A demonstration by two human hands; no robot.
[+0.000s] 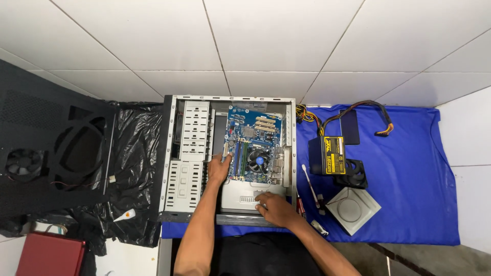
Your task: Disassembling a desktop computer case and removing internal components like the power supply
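Observation:
An open grey computer case (176,153) lies flat on a blue cloth (409,174). Inside it sits a blue motherboard (255,135) with a round black cooler fan (258,161). My left hand (219,168) rests on the motherboard's left edge, beside the memory slots, fingers spread. My right hand (272,207) lies on the case's near metal wall by a vented grille, fingers curled down against it. Neither hand visibly holds a tool.
A black power supply (330,153) with cables, a small black fan (354,173), a silver optical drive (353,209), a white brush (309,184) and a screwdriver (300,205) lie on the cloth at right. A black side panel (51,148) and black plastic sheet (135,168) lie at left.

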